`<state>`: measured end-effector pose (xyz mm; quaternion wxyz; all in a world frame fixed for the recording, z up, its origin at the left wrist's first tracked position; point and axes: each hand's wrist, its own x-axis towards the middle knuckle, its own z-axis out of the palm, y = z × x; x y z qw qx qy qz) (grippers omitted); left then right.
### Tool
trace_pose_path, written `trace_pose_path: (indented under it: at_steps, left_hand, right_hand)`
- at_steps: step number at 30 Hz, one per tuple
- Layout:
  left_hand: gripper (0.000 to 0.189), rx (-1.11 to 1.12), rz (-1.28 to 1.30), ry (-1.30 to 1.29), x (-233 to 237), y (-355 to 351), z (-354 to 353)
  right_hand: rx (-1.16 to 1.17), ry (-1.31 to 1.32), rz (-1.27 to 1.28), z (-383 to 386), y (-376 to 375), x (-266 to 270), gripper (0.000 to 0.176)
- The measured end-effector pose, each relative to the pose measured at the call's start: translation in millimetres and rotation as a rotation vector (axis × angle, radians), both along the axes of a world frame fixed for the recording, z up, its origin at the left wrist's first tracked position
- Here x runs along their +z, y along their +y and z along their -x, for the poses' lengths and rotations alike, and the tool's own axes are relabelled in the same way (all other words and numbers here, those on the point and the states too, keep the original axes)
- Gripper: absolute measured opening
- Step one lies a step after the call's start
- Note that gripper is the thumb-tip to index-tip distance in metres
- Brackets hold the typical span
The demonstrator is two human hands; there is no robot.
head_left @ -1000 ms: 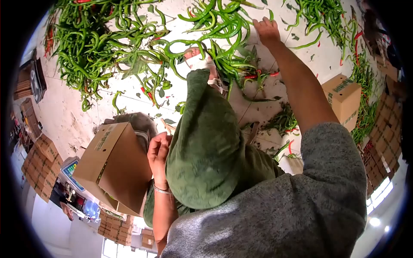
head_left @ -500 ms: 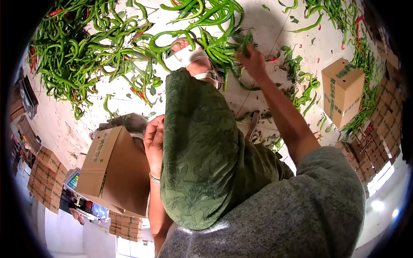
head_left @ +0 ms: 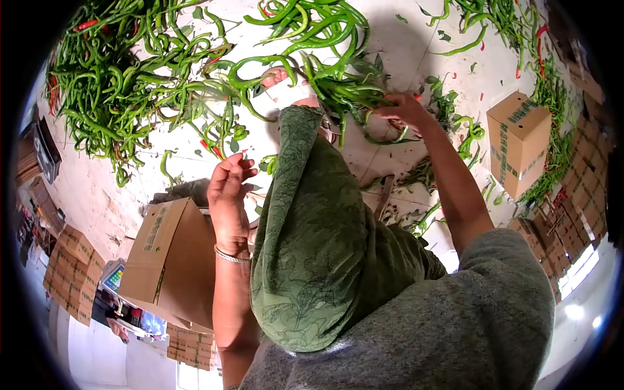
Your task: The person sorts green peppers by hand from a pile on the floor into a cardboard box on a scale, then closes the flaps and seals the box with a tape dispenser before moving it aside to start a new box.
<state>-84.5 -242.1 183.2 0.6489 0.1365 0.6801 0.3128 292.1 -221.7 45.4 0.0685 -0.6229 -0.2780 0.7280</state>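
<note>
My left hand (head_left: 231, 182) is raised beside my left knee, above the floor. Its fingers are loosely bent and apart, and I see nothing in them. At the right edge of a bunch of long green chili peppers (head_left: 344, 88), my right hand (head_left: 408, 112) has its fingers curved and apart, pointing left. Its fingertips meet the pepper ends, without a visible grip. The bunch lies by my sandaled foot (head_left: 292, 94). More long curly green peppers (head_left: 325, 26) lie just beyond it.
A large heap of green peppers (head_left: 97, 97) with a few red ones covers the floor at left. An open cardboard box (head_left: 153, 253) stands by my left arm, a closed carton (head_left: 519, 140) at right. Leaves and scraps (head_left: 442, 97) litter the floor. Stacked cartons (head_left: 71, 273) stand behind.
My left hand has lifted away from my leg and moved forward. My right hand has moved back and right from the leafy pepper tops. My knee has shifted slightly right.
</note>
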Motion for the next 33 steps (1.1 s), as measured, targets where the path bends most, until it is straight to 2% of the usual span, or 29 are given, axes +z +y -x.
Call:
trace_pose_path:
  at_steps: [1, 4, 7, 9, 11, 12, 14, 16, 19, 22, 25, 26, 29, 30, 31, 33]
  left_hand:
    - [0.022, -0.021, -0.014, 0.009, -1.7, 6.0, 0.1]
    - [0.021, -0.047, -0.016, -0.008, -5.0, 22.6, -5.1]
    - [0.022, -0.052, -0.048, -0.061, -7.1, 27.7, -10.9]
    - [0.022, -0.052, -0.034, -0.055, -6.7, 28.9, -15.4]
    - [0.021, -0.063, 0.001, -0.056, -10.0, 28.3, -18.2]
    - [0.020, -0.066, 0.014, -0.048, -11.7, 28.6, -20.1]
    - [0.019, -0.052, 0.030, -0.070, -14.2, 29.6, -23.3]
    - [0.018, -0.037, 0.016, -0.098, -13.9, 34.3, -26.7]
    - [0.019, -0.016, -0.014, -0.133, -12.0, 36.9, -30.3]
    - [0.018, -0.012, -0.008, -0.127, -13.5, 36.7, -30.8]
    - [0.018, 0.000, 0.019, -0.138, -16.1, 32.2, -26.0]
    - [0.017, -0.022, 0.034, -0.099, -15.5, 32.5, -24.4]
    - [0.018, -0.009, 0.058, -0.078, -17.9, 33.2, -22.1]
    - [0.018, -0.003, 0.070, -0.078, -18.1, 35.2, -22.3]
    - [0.018, -0.002, 0.060, -0.092, -18.3, 37.6, -23.7]
    - [0.018, -0.002, 0.035, -0.118, -18.6, 44.8, -27.9]
  right_hand:
    - [-0.039, 0.086, 0.095, -14.1, -3.1, 3.6, 0.028]
    - [0.015, 0.177, 0.167, -39.4, -15.9, 10.1, 0.024]
    - [0.207, -0.098, 0.120, -46.5, -28.9, -0.2, 0.031]
    - [0.203, -0.554, -0.340, -43.6, -30.8, -20.6, 0.038]
    - [-0.180, -0.618, -0.464, -13.9, 1.7, -16.0, 0.039]
    - [-0.273, -0.597, -0.354, 0.5, 24.9, -6.8, 0.037]
    - [-0.461, -0.604, -0.481, 16.6, 57.5, -42.7, 0.033]
    - [-0.376, -0.797, -0.650, 30.2, 94.9, -73.8, 0.037]
    - [-0.259, -1.041, -0.511, 62.2, 127.9, -106.3, 0.052]
    - [-0.156, -1.048, -0.405, 70.0, 139.4, -90.4, 0.061]
    - [-0.107, -0.870, -0.355, 54.2, 146.8, -65.3, 0.053]
    - [-0.168, -0.914, -0.558, 50.0, 140.9, -68.9, 0.049]
    - [-0.553, -0.371, -0.659, 49.1, 139.9, -16.5, 0.044]
    - [-0.546, -0.249, -0.691, 49.3, 140.3, 1.8, 0.041]
    - [-0.546, -0.114, -0.621, 45.9, 138.5, 3.7, 0.037]
    - [-0.299, -0.394, -0.606, 33.9, 135.6, -3.3, 0.030]
